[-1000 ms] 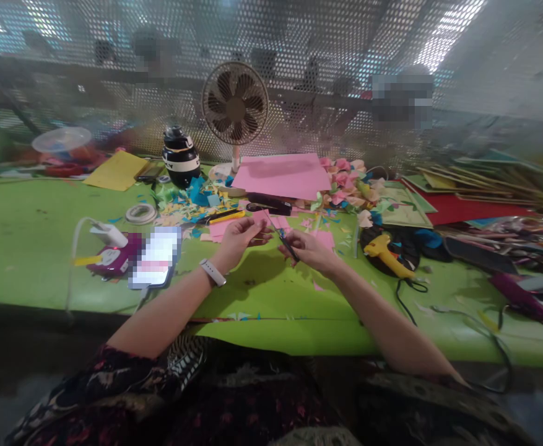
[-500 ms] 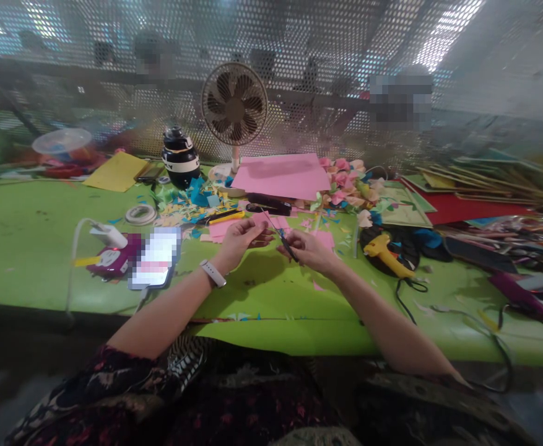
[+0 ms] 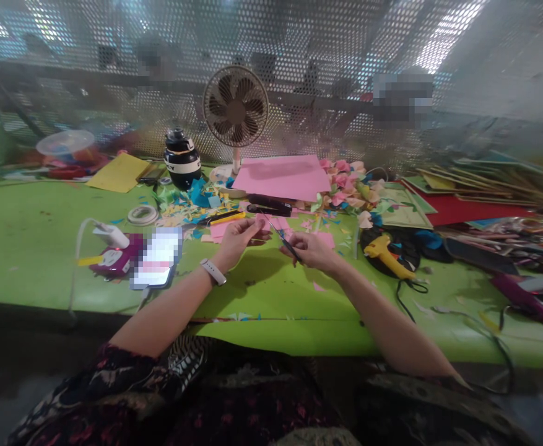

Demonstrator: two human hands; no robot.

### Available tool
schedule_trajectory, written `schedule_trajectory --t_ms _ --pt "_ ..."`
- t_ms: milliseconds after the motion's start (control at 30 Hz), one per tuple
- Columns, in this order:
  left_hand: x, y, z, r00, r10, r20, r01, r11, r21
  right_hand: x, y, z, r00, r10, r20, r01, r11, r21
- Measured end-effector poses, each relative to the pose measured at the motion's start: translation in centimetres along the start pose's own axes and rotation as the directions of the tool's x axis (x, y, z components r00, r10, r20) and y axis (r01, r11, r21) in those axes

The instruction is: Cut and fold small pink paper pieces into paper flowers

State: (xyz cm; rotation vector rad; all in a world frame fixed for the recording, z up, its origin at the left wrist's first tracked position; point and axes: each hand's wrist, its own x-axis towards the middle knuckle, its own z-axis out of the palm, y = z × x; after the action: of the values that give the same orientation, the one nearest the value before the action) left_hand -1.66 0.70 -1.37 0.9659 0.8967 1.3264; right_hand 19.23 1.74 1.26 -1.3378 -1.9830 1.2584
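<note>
My left hand [image 3: 234, 243], with a pale watch on its wrist, pinches a small piece of pink paper [image 3: 262, 221] between thumb and fingers. Dark-handled scissors [image 3: 291, 249] are gripped in my right hand [image 3: 315, 253], blades slanting up and left to the pink paper's edge. Both hands are just above the green tabletop [image 3: 271, 291]. Behind them lie more pink paper pieces [image 3: 325, 239] and a black stapler [image 3: 271, 207]. A yellow-and-black cutter [image 3: 227, 217] rests beyond my left hand. Whether the blades touch the paper is too fine to make out.
A fan [image 3: 236, 111], a black bottle [image 3: 181, 162] and a large pink sheet [image 3: 281, 176] stand or lie at the back. Left are a phone [image 3: 157, 257] and tape roll [image 3: 142, 215]. Right are paper flowers [image 3: 343, 179], a yellow glue gun [image 3: 387, 255] and its cord.
The scissors' blades look closer together than before, and the scissors have tilted slightly. My left hand keeps its pinch on the pink paper. The whole view has shifted very slightly.
</note>
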Motion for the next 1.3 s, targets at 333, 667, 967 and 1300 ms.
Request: schedule_trajectory --t_ms 333,667,967,1300 --pt "-0.06 0.11 -0.06 0.998 -0.026 0.058 0.024 0.999 0.041 -0.08 -0.2 -0.03 0.999 -0.03 0.014 0.029 0.998 0.06" --pt "0.09 0.07 -0.09 1.0 0.029 0.006 -0.03 0.998 0.048 0.05 0.27 -0.17 1.0 -0.005 0.006 0.005 1.0 0.027" --pt "0.14 -0.11 -0.33 0.998 0.033 0.047 -0.038 0.995 0.094 -0.03 0.09 -0.33 0.999 -0.036 0.023 0.035 0.999 0.027" --pt "0.29 -0.04 -0.45 0.996 0.089 0.028 -0.091 0.99 0.108 -0.43 -0.38 -0.52 0.999 -0.039 0.032 0.039 0.999 0.001"
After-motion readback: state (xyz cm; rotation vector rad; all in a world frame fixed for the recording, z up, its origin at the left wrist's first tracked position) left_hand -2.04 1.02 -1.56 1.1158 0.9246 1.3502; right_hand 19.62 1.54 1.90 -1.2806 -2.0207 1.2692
